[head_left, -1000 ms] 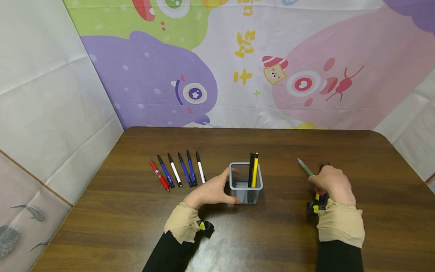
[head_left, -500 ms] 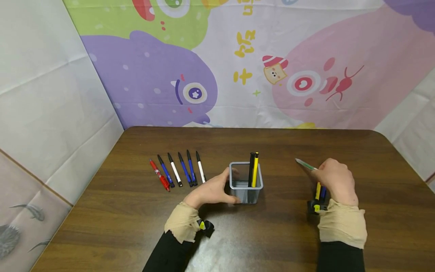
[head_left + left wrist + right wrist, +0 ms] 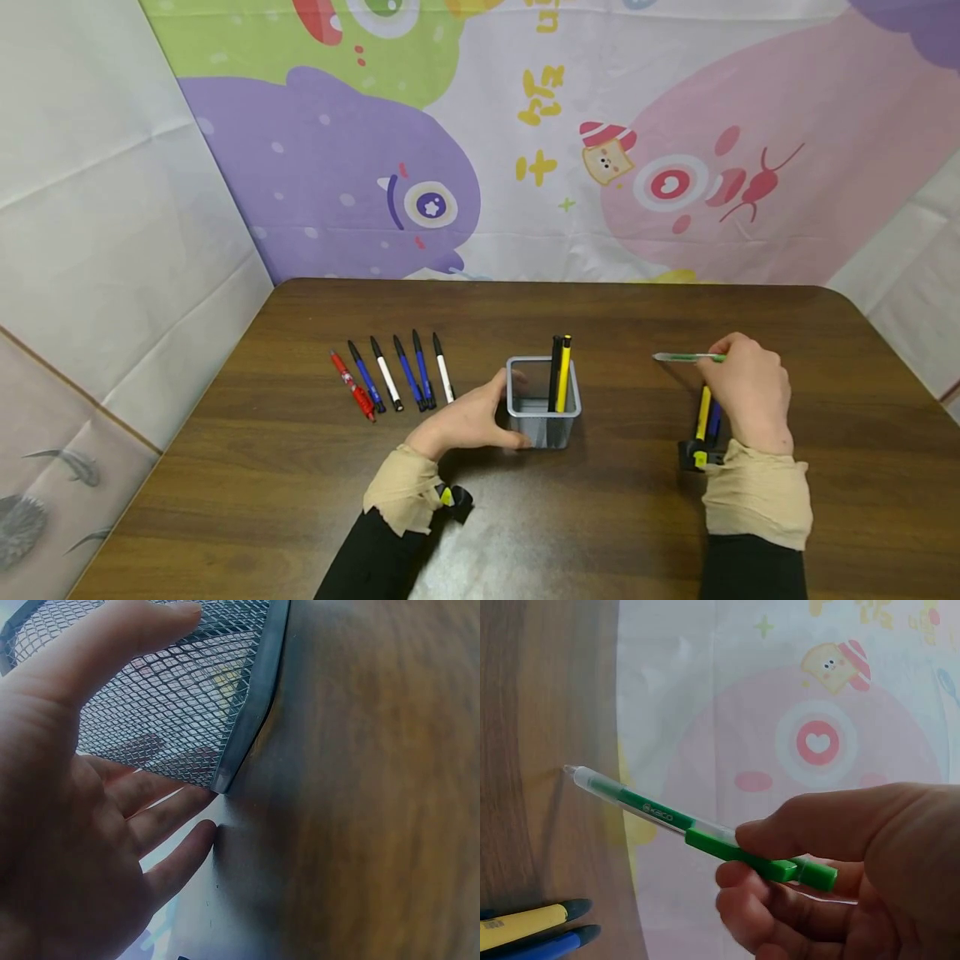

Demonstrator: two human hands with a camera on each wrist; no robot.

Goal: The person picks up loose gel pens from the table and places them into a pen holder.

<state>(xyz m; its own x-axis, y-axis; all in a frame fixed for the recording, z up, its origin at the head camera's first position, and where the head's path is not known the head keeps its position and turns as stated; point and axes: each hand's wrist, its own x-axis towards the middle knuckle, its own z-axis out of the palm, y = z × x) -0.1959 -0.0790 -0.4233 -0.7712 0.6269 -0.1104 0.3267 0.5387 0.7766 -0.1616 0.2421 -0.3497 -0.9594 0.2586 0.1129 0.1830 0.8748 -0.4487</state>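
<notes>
My right hand (image 3: 746,387) pinches a green click pen (image 3: 656,814) between thumb and fingers, its clear tip pointing left above the table. Below that hand lie a yellow pen (image 3: 525,926) and a blue pen (image 3: 544,949), partly hidden by the wrist in the head view. At the table's middle, my left hand (image 3: 472,421) holds the left side of a grey mesh pen holder (image 3: 536,431), thumb across the front and fingers behind. Inside the holder, a black pen (image 3: 555,375) and a yellow pen (image 3: 564,379) stand upright.
Left of the holder, a row of pens lies on the brown wooden table (image 3: 247,467): a red pen (image 3: 351,385) at the end, then several blue and white ones with black caps. A cartoon-print cloth (image 3: 495,225) hangs behind the table's far edge.
My right hand has lifted the green pen up and away from the other pens, and the pen has turned from slanting to nearly level. The left hand and holder stay put.
</notes>
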